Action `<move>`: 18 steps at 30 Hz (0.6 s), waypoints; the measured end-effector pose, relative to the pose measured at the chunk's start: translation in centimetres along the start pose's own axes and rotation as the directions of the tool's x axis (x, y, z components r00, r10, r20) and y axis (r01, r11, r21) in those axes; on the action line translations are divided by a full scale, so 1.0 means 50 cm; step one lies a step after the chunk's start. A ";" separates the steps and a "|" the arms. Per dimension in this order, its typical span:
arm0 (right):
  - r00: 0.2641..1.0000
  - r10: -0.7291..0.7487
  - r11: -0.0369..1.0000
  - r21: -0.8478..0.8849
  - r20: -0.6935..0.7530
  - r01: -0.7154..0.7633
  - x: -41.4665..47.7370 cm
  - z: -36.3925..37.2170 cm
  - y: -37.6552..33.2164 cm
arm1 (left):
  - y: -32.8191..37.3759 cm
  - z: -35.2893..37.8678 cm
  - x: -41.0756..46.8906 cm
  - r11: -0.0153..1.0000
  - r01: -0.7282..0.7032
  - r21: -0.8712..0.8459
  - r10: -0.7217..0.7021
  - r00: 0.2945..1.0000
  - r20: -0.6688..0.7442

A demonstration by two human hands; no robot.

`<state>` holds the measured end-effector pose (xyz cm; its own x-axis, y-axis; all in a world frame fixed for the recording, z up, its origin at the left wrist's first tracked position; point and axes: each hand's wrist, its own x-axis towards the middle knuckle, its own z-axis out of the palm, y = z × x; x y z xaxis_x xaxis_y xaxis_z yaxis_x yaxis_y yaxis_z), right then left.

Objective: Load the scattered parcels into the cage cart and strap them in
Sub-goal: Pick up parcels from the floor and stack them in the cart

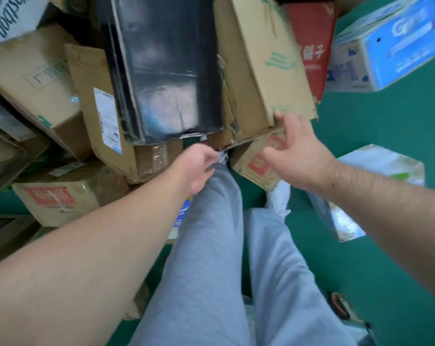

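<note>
A heap of parcels fills the upper half of the view. In its middle a black wrapped parcel leans on a tall brown carton with green print. My right hand has its fingers spread, the thumb tip touching that carton's lower right corner. My left hand reaches under the carton's torn bottom edge, fingers curled there; what they grip is hidden. A smaller carton with red labels lies just below, between my hands. The cage cart is not in view.
Brown cartons crowd the left side, one with a red label low down. A red box and a blue-and-white box sit at the upper right. A clear-wrapped pack lies on the green floor. My grey-trousered legs stand below.
</note>
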<state>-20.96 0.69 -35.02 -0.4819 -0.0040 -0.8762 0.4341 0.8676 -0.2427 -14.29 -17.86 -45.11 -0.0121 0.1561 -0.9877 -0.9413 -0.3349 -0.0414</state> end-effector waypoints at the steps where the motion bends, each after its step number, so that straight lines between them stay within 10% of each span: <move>1: 1.000 -0.018 1.000 0.001 -0.021 0.018 -0.022 -0.019 0.012 | -0.013 0.011 -0.032 1.000 0.008 -0.021 -0.006 0.999 0.050; 10: 0.990 -0.115 0.993 -0.043 -0.076 0.112 -0.314 -0.251 0.099 | -0.146 0.159 -0.394 0.980 0.042 -0.193 0.022 0.949 0.316; 18: 0.908 -0.419 0.885 -0.233 -0.019 0.404 -0.594 -0.232 0.187 | -0.342 0.230 -0.607 0.942 0.004 -0.335 0.054 0.985 0.165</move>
<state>-11.40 14.70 -6.41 -0.6341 -0.3577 -0.6855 0.0119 0.8819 -0.4712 -1.70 -6.16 -12.69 -0.1187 0.2889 -0.9500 -0.7739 -0.6263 -0.0938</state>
